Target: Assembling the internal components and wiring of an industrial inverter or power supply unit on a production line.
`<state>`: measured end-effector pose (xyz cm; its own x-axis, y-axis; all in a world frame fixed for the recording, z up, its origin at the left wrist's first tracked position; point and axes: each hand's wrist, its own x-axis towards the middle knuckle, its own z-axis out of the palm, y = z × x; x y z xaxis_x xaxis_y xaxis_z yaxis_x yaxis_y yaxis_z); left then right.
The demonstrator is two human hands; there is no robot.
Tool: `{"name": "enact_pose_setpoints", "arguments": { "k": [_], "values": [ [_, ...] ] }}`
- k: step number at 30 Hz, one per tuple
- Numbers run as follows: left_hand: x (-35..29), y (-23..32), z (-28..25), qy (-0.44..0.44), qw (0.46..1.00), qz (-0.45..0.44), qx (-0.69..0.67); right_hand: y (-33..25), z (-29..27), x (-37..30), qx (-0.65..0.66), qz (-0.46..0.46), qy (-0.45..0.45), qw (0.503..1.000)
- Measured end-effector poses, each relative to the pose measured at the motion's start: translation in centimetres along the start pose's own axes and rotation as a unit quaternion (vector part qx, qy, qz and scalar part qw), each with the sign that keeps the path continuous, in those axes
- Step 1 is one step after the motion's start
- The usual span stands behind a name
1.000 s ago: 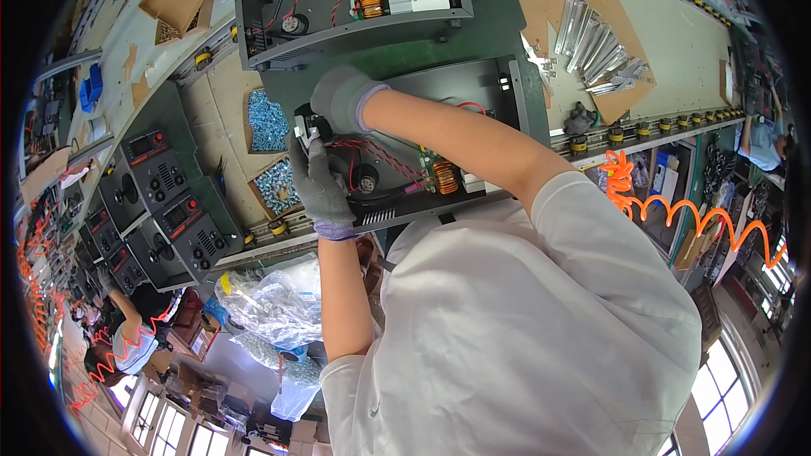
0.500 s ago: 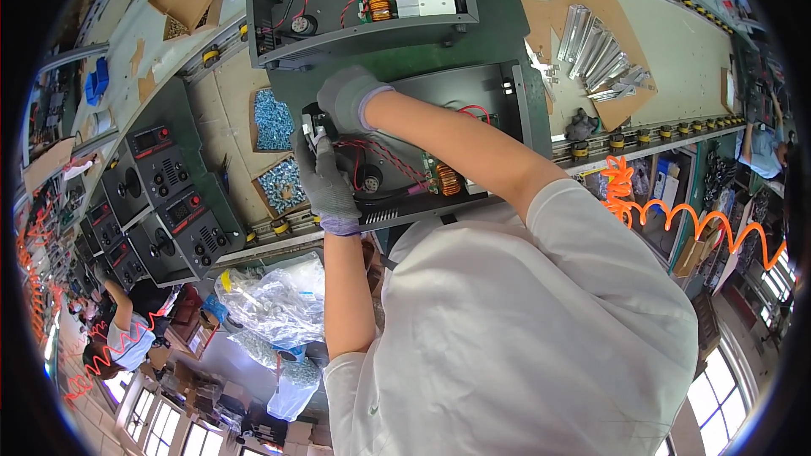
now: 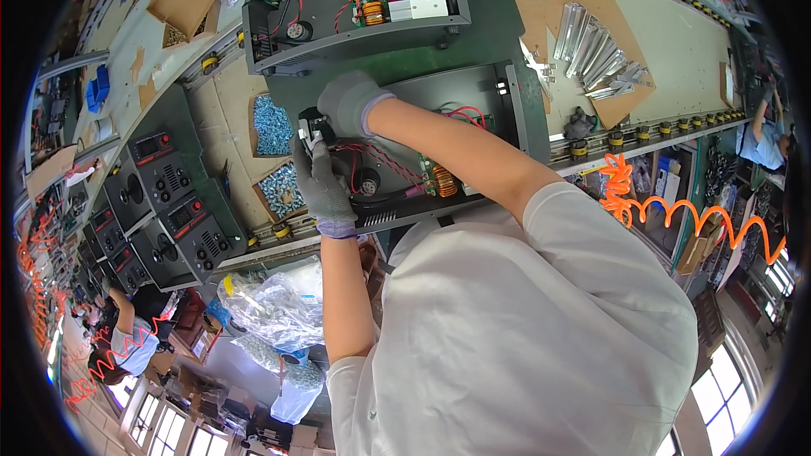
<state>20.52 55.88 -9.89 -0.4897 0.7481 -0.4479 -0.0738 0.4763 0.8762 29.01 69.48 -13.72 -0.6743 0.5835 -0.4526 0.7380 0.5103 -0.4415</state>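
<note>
Bench [image 3: 676, 42]: long, pale green, running left to right across the far side; edged with a roller rail along its near side.
White top [image 3: 541, 346]: filling the near right; own short sleeves, bare forearms reaching up and far toward the open chassis.
Open chassis [image 3: 507, 105]: dark metal box lying on the bench at centre, lid off; red wires, a round black part and a copper coil visible inside; both hands at its left end.
Second chassis [image 3: 355, 0]: just beyond the first, also open; white block and red wires inside.
Finished units [image 3: 169, 194]: dark front panels with knobs, lined up at the left, well apart from the hands.
Cardboard sheet [image 3: 629, 105]: right of the open chassis, carrying a heap of shiny metal strips [image 3: 591, 55].
Plastic bags [image 3: 270, 312]: clear, crumpled, near left below the bench edge.
Orange coiled hose [image 3: 676, 211]: hanging at the right, near the rail.
Screw trays [image 3: 272, 124]: two patches of bluish small parts, just left of the open chassis.
Left hand [image 3: 321, 186]: grey glove, fingers closed on the near side of the small black part, pressing upward.
Right hand [image 3: 351, 101]: grey glove, curled shut over the far side of the same part.
Small black part [image 3: 311, 128]: pinched between both hands at the chassis's left wall; details too small to tell.
</note>
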Motion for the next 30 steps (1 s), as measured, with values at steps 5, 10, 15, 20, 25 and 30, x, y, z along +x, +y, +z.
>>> {"name": "enact_pose_setpoints", "arguments": {
  "k": [5,10,15,20,25,30],
  "values": [
    [0.2,-0.3,0.2,0.009,1.000,-0.002,0.000,0.0,0.7,0.5,-0.021,-0.017,0.006,1.000],
    [0.7,-1.1,-0.4,-0.008,1.000,0.005,-0.010,1.6,3.3,1.4,-0.014,-0.064,0.078,0.995],
    [0.7,-1.4,-0.6,-0.033,0.999,0.018,0.011,2.1,2.7,1.5,-0.036,-0.139,0.115,0.983],
    [0.8,-1.3,-0.6,-0.056,0.996,0.055,0.039,2.4,2.6,2.5,-0.045,-0.161,0.163,0.973],
    [0.7,0.0,-1.6,-0.101,0.993,-0.040,-0.035,3.0,2.2,3.1,-0.015,-0.160,0.129,0.979],
    [0.6,0.3,-3.2,-0.120,0.986,-0.087,-0.076,2.7,0.3,2.4,0.031,-0.137,0.019,0.990]
  ]
}}
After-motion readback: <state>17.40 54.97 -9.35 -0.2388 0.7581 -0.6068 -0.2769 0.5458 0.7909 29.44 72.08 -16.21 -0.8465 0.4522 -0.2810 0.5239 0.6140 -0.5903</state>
